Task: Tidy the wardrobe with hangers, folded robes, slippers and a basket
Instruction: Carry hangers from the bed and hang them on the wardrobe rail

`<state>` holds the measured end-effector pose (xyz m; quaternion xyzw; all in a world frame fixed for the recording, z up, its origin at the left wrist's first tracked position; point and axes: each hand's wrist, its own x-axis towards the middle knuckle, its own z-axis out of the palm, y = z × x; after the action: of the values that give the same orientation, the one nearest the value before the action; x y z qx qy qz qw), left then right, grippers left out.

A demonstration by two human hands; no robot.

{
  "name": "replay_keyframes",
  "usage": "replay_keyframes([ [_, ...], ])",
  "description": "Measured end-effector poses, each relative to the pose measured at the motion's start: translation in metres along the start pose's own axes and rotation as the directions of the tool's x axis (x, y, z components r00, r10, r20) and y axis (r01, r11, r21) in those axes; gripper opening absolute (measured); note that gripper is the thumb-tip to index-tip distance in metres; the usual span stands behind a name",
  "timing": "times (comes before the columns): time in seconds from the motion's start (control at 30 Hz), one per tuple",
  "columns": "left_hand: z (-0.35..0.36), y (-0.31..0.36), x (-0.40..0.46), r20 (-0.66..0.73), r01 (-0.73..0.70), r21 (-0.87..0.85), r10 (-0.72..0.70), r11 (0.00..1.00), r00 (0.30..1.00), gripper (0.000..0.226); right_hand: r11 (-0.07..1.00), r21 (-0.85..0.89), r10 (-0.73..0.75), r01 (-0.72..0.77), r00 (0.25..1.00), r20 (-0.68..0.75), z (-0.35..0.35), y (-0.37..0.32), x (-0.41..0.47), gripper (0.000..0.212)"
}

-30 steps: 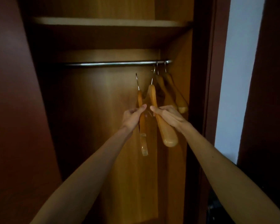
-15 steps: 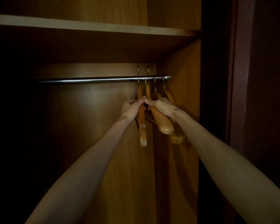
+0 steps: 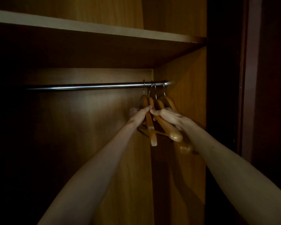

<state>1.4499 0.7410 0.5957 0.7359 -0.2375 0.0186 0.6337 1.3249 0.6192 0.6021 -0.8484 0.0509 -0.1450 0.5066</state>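
Several wooden hangers hang by metal hooks at the right end of the chrome rail (image 3: 88, 86) inside the wardrobe. My left hand (image 3: 139, 114) grips the leftmost hanger (image 3: 150, 127) just below its neck. My right hand (image 3: 166, 115) grips the hanger beside it (image 3: 170, 131), thumb tip close to my left thumb. Two more hangers (image 3: 168, 101) hang behind, nearest the side wall; one rounded end (image 3: 184, 147) shows below my right wrist. No robes, slippers or basket are in view.
A wooden shelf (image 3: 104, 30) spans the wardrobe above the rail. The right side panel (image 3: 190, 88) stands close to the hangers. The dark door frame (image 3: 225, 95) rises at the right. The left part of the interior is in deep shadow.
Both held hangers went up and their hooks now sit over the rail, joining the ones at the right end. The view moved closer and deeper into the wardrobe.
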Motion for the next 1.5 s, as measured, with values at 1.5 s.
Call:
replay_keyframes([
  [1.5, 0.242, -0.457, -0.497, 0.782, -0.417, 0.405, -0.545, 0.814, -0.303, 0.051, 0.111, 0.477, 0.931, -0.872, -0.077, -0.356, 0.297, 0.429, -0.539, 0.096],
])
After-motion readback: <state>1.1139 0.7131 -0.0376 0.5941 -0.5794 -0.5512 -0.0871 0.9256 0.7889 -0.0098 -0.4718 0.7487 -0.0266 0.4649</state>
